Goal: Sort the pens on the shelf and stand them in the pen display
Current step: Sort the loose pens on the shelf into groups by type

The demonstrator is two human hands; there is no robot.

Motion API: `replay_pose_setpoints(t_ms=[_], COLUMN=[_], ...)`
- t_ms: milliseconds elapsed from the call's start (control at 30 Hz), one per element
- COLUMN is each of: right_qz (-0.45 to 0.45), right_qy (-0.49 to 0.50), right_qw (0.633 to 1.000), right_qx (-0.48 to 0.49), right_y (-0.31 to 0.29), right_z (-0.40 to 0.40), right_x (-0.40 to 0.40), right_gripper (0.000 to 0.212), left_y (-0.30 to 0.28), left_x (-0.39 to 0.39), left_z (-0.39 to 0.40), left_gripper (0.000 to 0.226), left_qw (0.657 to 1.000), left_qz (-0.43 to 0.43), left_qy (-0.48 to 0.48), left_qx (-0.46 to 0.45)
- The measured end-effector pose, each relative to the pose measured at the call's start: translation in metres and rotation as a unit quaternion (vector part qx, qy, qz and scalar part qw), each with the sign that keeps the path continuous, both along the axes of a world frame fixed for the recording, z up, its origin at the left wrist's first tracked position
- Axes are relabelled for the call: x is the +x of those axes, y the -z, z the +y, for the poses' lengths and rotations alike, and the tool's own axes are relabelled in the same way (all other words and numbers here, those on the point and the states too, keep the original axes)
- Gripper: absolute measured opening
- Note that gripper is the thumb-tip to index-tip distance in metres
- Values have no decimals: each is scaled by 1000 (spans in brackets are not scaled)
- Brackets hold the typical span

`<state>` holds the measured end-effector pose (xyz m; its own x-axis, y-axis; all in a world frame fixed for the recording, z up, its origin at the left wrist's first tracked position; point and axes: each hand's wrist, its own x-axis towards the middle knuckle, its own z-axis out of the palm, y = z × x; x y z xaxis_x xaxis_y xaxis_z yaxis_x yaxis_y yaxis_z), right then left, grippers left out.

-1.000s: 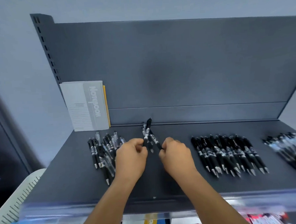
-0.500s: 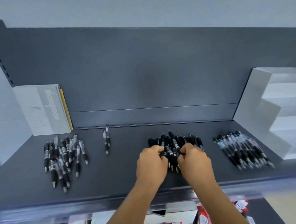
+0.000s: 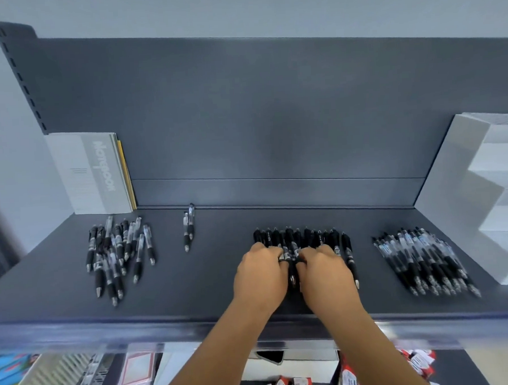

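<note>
The dark grey shelf carries 4 pen groups: the black row mid-right, a loose heap and 2 pens to its left, a clear-barrelled batch right.

four groups of pens on one shelf, two hands, perhaps two notebooks, one white display.

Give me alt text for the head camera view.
Both hands, left hand and right hand, grip a row of black pens on a dark shelf; other pen piles lie either side, a white stepped display at right.
</note>
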<state>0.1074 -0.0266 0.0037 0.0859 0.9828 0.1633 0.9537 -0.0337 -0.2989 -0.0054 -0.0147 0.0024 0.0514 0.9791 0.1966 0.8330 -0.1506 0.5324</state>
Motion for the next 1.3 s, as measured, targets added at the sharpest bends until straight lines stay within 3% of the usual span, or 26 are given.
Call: replay_pose_setpoints(t_ms=[100, 233, 400, 567, 800, 1000, 1300], right_qz=[-29, 14, 20, 23, 13, 33, 78], right_qy=[-47, -72, -131, -159, -145, -110, -48], right_qw=[998, 997, 991, 987, 989, 992, 994], right_qx=[31, 39, 18, 0, -37, -54, -55], right_y=[-9, -15, -10, 0, 14, 21, 28], right_z=[-2, 3, 16, 33, 60, 88, 124], right_x=[-11, -38, -80, -124, -161, -177, -210], right_gripper=[22, 32, 43, 41, 34, 36, 22], left_y=[-4, -8, -4, 3, 8, 9, 9], left_x=[-17, -53, -105, -141, -158, -173, -188], left_z=[-2, -4, 1, 17, 56, 83, 106], left_gripper=[28, 43, 53, 58, 48, 40, 26], left_qw=[1000, 999, 997, 993, 988, 989, 991], left_qz=[-11, 9, 23, 41, 58, 33, 49], left_qy=[-2, -25, -78, -103, -119, -106, -81], left_qx=[24, 30, -5, -48, -83, -96, -97])
